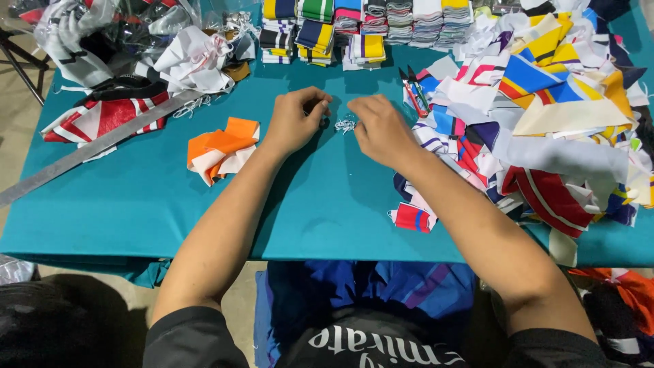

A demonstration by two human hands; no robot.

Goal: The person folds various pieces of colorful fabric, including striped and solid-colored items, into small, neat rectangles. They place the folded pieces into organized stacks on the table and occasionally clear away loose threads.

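Both hands rest on the teal counter (136, 197). The left hand (294, 121) has its grip curled narrow; the right hand (381, 128) pinches a small white thread tangle (345, 125).

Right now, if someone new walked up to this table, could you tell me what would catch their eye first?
Most striking is the big heap of multicoloured fabric scraps spilling over the right side of the teal table. At the centre, the left hand and right hand meet over a small tangle of white thread. An orange and white fabric piece lies to their left, with neat striped stacks along the far edge.
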